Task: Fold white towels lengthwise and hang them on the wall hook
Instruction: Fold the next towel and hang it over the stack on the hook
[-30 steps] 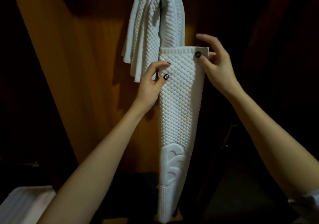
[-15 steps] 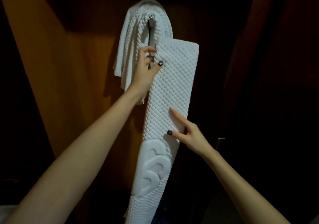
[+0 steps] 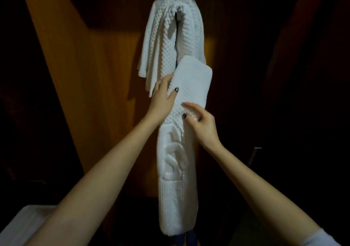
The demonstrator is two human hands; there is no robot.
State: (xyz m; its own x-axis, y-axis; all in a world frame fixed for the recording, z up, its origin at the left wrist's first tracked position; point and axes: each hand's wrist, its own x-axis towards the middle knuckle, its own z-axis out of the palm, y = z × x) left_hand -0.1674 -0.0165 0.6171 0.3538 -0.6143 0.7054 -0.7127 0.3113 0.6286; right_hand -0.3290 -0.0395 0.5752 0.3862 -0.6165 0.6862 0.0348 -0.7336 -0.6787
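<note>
I saw my left hand (image 3: 162, 96) gripping the left edge of the long folded white waffle towel (image 3: 177, 198), thumb on its front, while my right hand (image 3: 201, 124) pinched its middle; it hung upright below the metal wall hook (image 3: 179, 13), overlapping a second white towel (image 3: 162, 42) draped there
</note>
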